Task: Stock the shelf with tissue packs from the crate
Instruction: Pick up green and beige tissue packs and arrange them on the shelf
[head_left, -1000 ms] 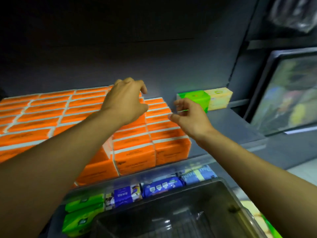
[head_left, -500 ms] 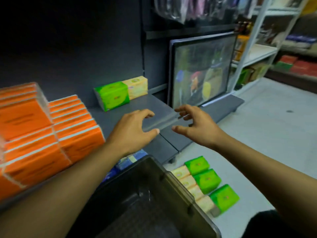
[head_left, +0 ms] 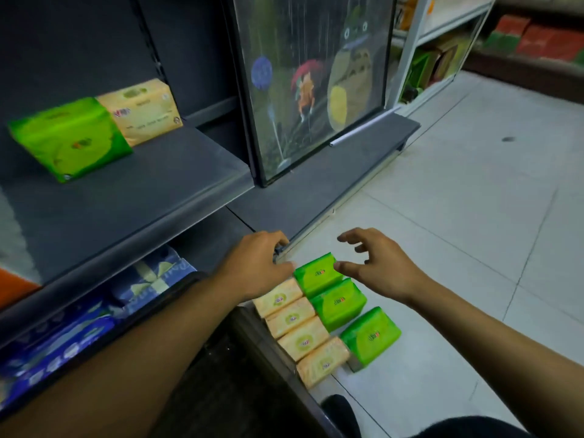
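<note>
Tissue packs (head_left: 338, 303) are down on the tile floor (head_left: 474, 232) around 5 o'clock in the view, right up against the dark crate (head_left: 252, 358) that fills 6 o'clock. Four yellow packs (head_left: 303, 341) run in a row along the crate wall, and three green packs (head_left: 369, 338) sit on their 3 o'clock side.

Both hands hover over the far end of those rows. The left hand (head_left: 259, 267) is at 9 o'clock of the farthest green pack (head_left: 316, 273), knuckles up, fingers loosely curled with nothing in them. Its thumb tip is right by the pack's corner, but I can't tell if it touches. The right hand (head_left: 382, 267) is at that pack's 3 o'clock, fingers spread and bent, gripping nothing.

Further out at 10 o'clock is the grey shelf (head_left: 126, 200), with a shelved green pack (head_left: 69, 137) lying tilted and a shelved yellow pack (head_left: 142, 110) just beside it at its 2 o'clock. Blue packs (head_left: 63, 343) sit below the shelf at 8 o'clock. A framed cartoon picture (head_left: 313, 83) stands at 12 o'clock, and white shelving (head_left: 442, 26) is way back at 1 o'clock.
</note>
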A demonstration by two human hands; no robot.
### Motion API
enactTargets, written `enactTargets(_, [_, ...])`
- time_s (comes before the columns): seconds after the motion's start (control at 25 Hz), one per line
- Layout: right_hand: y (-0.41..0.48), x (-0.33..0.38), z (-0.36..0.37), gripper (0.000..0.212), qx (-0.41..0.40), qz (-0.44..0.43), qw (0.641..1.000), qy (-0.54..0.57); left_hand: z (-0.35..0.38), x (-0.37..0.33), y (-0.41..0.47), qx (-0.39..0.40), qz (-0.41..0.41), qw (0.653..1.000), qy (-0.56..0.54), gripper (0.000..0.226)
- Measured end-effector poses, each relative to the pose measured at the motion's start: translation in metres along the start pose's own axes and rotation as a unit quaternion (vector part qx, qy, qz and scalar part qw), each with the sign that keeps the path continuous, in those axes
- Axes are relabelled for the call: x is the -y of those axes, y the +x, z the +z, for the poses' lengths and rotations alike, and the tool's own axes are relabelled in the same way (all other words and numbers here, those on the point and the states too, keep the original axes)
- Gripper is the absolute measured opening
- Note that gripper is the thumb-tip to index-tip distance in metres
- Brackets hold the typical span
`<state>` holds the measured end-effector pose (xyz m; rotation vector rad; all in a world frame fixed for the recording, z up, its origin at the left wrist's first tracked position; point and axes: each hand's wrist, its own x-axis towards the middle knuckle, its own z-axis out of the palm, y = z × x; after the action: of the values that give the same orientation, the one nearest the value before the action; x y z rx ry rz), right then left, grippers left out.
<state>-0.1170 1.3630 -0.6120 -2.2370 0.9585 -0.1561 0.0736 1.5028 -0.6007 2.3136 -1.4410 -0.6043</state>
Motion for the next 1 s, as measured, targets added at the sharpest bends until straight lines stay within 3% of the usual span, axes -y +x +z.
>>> enactTargets(0.28, [0.072, -0.098, 0.056, 0.053, 0.069, 0.054, 0.993, -0.074, 0.077, 0.039, 0.094, 0.128, -0.048, 0.987, 0.084, 0.047])
enactTargets(0.48, [0.141, -0.146, 0.093, 0.072, 0.136, 0.018, 0.976, -0.172, 0.123, 0.053, 0.154, 0.183, -0.043, 0.971, 0.149, 0.056])
enactTargets(0.72, [0.179, -0.163, 0.132, 0.095, 0.253, -0.04, 0.927, -0.274, 0.168, 0.068, 0.186, 0.238, -0.048, 0.954, 0.174, 0.066])
enactTargets(1.0, [0.204, -0.162, 0.155, 0.099, 0.294, -0.047, 0.905, -0.303, 0.186, 0.077, 0.188, 0.238, -0.065, 0.957, 0.149, 0.065])
